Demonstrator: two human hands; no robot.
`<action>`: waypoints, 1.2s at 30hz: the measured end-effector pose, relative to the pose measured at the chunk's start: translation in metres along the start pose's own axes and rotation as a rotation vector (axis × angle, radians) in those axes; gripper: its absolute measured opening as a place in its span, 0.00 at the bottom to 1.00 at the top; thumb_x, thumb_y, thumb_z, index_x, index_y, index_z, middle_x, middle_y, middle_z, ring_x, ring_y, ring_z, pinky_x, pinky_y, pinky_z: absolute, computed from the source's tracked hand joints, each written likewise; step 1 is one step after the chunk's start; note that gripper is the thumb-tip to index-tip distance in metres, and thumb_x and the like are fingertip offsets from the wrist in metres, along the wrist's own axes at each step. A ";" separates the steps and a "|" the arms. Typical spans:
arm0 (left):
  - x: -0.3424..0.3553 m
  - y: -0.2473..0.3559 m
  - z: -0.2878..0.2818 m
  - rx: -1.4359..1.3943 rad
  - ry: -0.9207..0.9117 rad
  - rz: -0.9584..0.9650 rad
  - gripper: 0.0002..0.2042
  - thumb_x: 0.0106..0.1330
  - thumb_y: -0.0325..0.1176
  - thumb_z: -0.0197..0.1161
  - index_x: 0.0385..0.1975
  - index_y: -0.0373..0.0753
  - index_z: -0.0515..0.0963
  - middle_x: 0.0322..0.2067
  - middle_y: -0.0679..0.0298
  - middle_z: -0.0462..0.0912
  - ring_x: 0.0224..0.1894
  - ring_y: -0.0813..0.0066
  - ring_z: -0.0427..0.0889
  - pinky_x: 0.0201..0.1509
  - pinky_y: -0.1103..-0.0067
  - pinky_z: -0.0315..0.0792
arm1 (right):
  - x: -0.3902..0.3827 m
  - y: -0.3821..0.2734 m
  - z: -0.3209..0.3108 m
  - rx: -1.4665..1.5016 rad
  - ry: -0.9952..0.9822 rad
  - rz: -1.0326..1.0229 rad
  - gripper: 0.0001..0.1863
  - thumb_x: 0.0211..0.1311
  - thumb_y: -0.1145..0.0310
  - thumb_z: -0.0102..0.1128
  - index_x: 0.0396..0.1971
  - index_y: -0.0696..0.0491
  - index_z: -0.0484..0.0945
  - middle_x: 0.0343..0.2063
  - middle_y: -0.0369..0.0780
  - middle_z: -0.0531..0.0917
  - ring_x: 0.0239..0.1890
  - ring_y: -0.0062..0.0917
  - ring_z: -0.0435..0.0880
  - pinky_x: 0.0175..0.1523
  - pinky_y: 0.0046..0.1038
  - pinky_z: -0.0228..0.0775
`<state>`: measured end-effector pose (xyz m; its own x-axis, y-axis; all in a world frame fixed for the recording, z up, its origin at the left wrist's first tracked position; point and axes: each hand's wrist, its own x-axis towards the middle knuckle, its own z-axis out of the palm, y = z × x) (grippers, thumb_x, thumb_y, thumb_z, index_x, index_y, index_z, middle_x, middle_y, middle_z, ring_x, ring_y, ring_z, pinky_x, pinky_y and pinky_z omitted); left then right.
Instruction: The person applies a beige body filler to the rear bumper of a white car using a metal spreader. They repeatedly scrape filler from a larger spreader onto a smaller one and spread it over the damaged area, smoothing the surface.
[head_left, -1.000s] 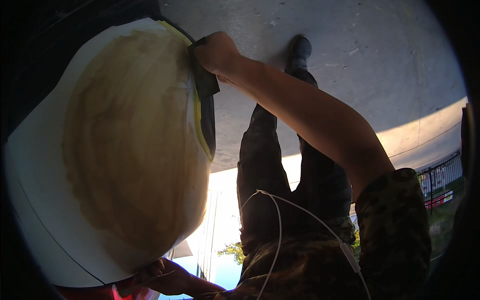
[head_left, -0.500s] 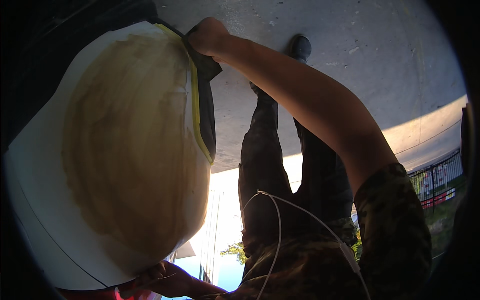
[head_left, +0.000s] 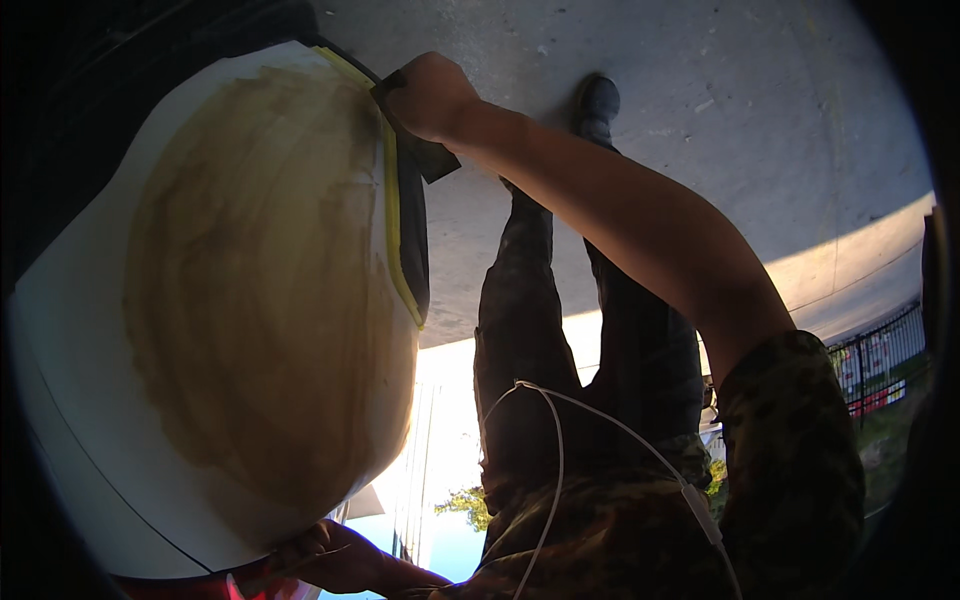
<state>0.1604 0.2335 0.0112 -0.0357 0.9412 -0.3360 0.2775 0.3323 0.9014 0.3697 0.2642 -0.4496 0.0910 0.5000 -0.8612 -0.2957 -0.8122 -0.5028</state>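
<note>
The right hand (head_left: pixel 432 95) has its grip closed on a dark sheet (head_left: pixel 434 162) at the white panel's (head_left: pixel 80 300) upper right edge, just beside the yellow tape (head_left: pixel 392 215). Good work here probably means light, even strokes along that edge, the sheet flat so its loose corner neither lifts the tape nor scores the brown patch (head_left: pixel 260 280) on the panel. The left hand (head_left: pixel 320 555) is at the panel's bottom edge; its grip I cannot tell.
</note>
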 end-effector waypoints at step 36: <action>0.001 -0.004 0.017 0.822 0.389 0.246 0.15 0.82 0.41 0.47 0.62 0.43 0.68 0.33 0.69 0.63 0.31 0.78 0.62 0.37 0.82 0.61 | -0.004 -0.009 -0.002 -0.011 -0.074 -0.150 0.16 0.61 0.64 0.62 0.43 0.58 0.88 0.43 0.52 0.88 0.47 0.45 0.88 0.51 0.41 0.80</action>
<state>0.1759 0.2322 0.0024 -0.1631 0.9828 0.0868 0.9051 0.1140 0.4096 0.3740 0.2688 -0.4415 0.0634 0.6365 -0.7686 -0.2739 -0.7295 -0.6267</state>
